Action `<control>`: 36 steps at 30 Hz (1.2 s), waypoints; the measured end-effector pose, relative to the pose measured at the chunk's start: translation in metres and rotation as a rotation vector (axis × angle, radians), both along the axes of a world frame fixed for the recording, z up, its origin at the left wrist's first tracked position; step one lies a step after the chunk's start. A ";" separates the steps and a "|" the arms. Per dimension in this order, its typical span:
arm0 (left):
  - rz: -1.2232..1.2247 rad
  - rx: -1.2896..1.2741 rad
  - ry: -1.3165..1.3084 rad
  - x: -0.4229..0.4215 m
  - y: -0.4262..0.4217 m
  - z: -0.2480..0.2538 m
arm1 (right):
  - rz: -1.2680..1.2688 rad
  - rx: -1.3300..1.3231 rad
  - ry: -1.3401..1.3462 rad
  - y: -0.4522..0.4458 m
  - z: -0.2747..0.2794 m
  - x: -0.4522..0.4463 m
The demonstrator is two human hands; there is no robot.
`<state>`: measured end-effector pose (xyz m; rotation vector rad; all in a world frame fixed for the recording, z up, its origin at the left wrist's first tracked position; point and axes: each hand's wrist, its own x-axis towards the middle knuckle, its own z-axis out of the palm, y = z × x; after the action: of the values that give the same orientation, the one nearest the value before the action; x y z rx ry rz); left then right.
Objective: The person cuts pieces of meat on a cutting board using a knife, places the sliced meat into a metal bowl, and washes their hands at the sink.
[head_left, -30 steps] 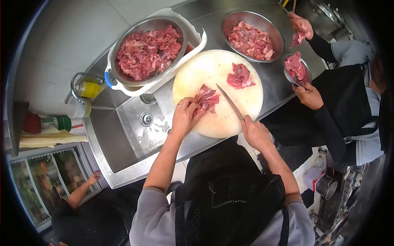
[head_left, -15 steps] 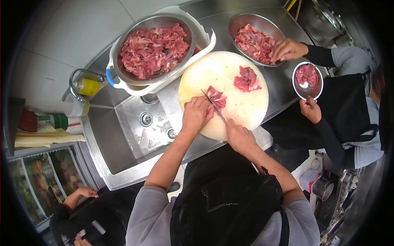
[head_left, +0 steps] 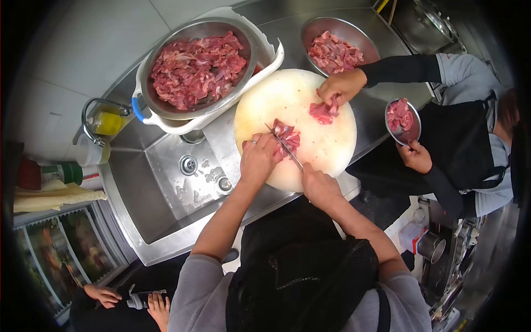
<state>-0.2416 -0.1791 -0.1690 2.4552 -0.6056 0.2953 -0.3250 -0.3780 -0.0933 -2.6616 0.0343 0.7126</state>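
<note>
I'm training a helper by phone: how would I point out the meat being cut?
Find the round cutting board beside the steel sink. On its sink side, the person's left hand holds a piece of meat. Unlike the other piece, under a co-worker's hand, this one has a knife across it.

A tap [head_left: 84,118] and, apparently, a yellow bottle [head_left: 108,123] stand beside the sink [head_left: 164,170].

The board [head_left: 263,99] is open far left, but a co-worker's hand [head_left: 341,87] blocks far right.
</note>
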 end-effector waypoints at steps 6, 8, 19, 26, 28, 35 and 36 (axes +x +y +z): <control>0.108 -0.066 -0.075 0.004 0.002 -0.006 | -0.001 -0.065 0.128 -0.035 0.019 -0.049; 0.212 -0.331 0.020 0.011 0.003 -0.008 | 0.049 -0.079 0.105 -0.042 0.023 -0.048; 0.285 -0.279 0.250 0.022 0.010 0.031 | 0.011 -0.078 -0.005 -0.096 0.022 -0.035; -0.197 0.090 -0.157 -0.001 -0.042 0.013 | -0.019 -0.089 0.060 -0.085 0.018 -0.037; -0.117 0.103 -0.059 -0.009 -0.045 0.008 | -0.016 -0.070 0.070 -0.082 0.014 -0.031; -0.011 0.243 0.034 -0.041 -0.028 -0.005 | 0.010 -0.112 0.144 -0.108 0.033 -0.057; 0.021 0.189 0.010 -0.042 -0.027 -0.005 | 0.016 -0.113 0.153 -0.108 0.036 -0.056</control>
<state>-0.2832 -0.2059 -0.1739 2.6435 -0.6297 0.2441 -0.3809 -0.4861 -0.0578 -2.7105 0.0973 0.9441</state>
